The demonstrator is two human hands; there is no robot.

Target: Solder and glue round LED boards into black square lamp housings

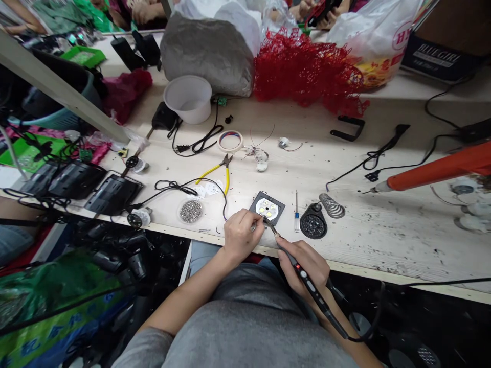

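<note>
The right hand [305,263] has its grip closed around a soldering iron [307,281], whose slim metal tip reaches the near edge of a square black plate [280,209] on the tabletop [368,214]. On the plate sits a pale board [268,208] with round yellowish spots. The left hand [242,236] has its grip pinched nearly shut just beside them; whether it holds anything is hard to tell. A coiled wire spring [332,205] touches or nearly touches a black cup [313,225]. Yellow-handled pliers [218,173] lie near a dish [179,212] of shiny metal bits. The right edge cuts off an orange tool [437,166].
</note>
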